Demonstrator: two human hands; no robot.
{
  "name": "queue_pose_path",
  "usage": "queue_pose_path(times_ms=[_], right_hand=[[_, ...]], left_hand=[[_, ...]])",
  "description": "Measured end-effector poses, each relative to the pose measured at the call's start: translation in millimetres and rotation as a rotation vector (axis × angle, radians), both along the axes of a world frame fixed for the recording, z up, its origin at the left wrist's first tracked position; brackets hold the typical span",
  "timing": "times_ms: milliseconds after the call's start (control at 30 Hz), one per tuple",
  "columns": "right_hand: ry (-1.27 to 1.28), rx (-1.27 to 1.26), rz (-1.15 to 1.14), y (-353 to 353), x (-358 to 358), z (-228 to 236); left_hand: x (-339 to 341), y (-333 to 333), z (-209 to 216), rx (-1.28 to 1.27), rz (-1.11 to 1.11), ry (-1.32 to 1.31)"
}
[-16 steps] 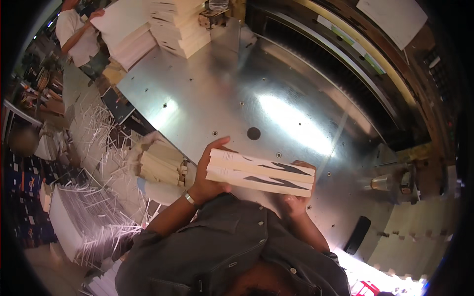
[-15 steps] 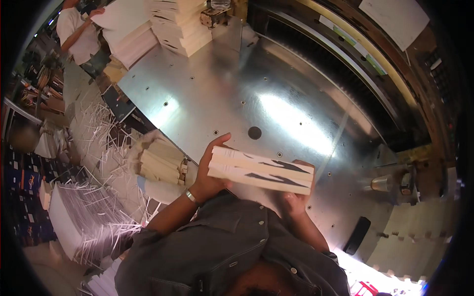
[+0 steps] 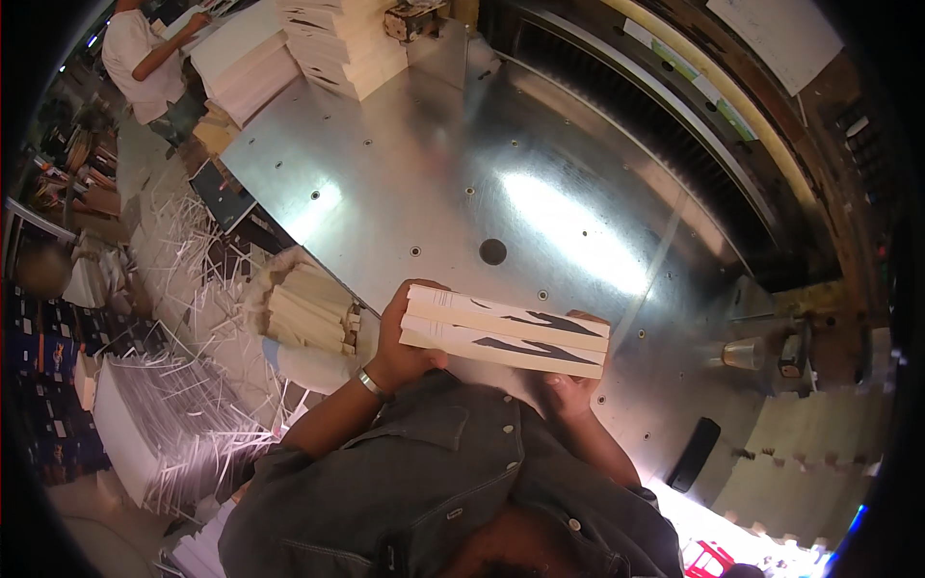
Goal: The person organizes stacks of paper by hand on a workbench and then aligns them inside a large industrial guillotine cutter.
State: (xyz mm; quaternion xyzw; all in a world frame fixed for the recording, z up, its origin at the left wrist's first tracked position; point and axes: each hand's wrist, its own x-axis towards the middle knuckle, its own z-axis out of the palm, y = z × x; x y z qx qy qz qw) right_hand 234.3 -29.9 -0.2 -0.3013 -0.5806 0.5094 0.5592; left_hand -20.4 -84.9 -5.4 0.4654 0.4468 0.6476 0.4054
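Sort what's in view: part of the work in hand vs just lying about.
Likely in the work:
- two paper blocks, held between left hand and right hand
- metal table
- perhaps the tall paper stack, similarly dark-marked

Apparently lying about:
- paper strips on the floor
- dark oblong object
- cup

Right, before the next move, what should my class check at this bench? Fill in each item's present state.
1. Left hand gripping the left end of the paper stack: ok.
2. Right hand gripping its right end: ok.
3. Support beneath the stack: cannot tell; its underside is hidden.
4. Black oblong object on the metal table apart from the stack: ok.
5. Tall pile of paper blocks apart from both hands: ok.
6. Floor at left free of paper strips: not ok; many lie scattered.
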Motion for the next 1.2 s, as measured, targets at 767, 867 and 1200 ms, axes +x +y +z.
queue_pose_path(times_ms=[767,867,1200], right_hand=[[-0.511,0.174,0.315,39,48,2],[-0.612,0.151,0.389,41,56,5],[-0.636,0.137,0.428,34,60,13]], left_hand=[[-64,-9,3,-0.151,-0.250,0.579],[-65,-10,10,-0.137,-0.245,0.603],[-58,-11,13,-0.166,-0.289,0.431]])
